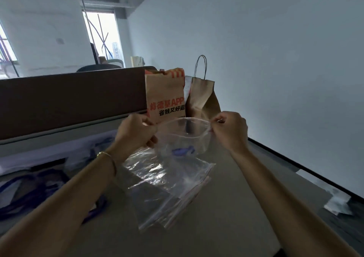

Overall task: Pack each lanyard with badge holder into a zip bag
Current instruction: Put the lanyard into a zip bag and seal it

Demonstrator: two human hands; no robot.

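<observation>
Left hand (136, 133) and right hand (230, 130) fingers pinch opposite ends of the zip bag (183, 138) mouth, above the stacked bags (167, 183); blue lanyard (183, 151) inside.

Left hand (136, 133) and right hand (229, 129) raised, fingers pinched, arms extended

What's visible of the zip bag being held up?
The zip bag is clear, thin, crinkly plastic, held in the air above the table. Its mouth is pulled open into a wide loop, the left hand pinching one end of the rim and the right hand pinching the other. Something blue shows through its lower part, too blurred to tell if it is inside. The bag hangs over a pile of flat clear bags, possibly touching it.
</observation>
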